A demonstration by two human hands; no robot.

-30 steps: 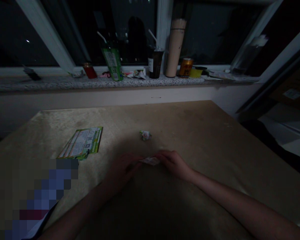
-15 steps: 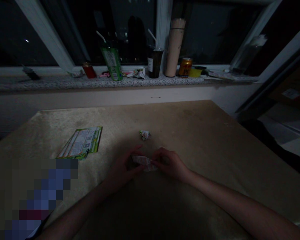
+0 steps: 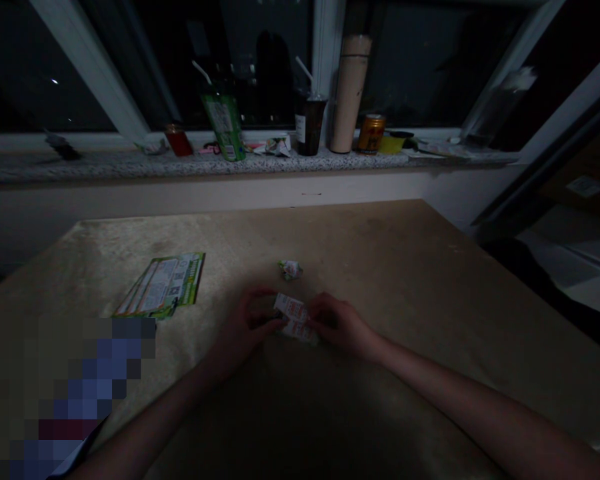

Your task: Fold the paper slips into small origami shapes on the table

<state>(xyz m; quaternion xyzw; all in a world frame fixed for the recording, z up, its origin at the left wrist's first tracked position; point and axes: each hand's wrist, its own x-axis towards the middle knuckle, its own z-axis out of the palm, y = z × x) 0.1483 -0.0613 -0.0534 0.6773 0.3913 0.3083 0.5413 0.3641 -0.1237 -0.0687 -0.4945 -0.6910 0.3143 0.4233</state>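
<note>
The left hand (image 3: 243, 328) and the right hand (image 3: 343, 327) hold between them a small printed paper (image 3: 296, 311), each at its own side; its long axis seems to slope from far left to near right. Beyond it, on the counter (image 3: 380, 253), lies a crumpled wrapper (image 3: 291, 269).

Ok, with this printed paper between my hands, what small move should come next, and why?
I'd probably smooth the printed paper flat against the table: it looks creased, and the left hand and right hand are already at its opposite sides.
</note>
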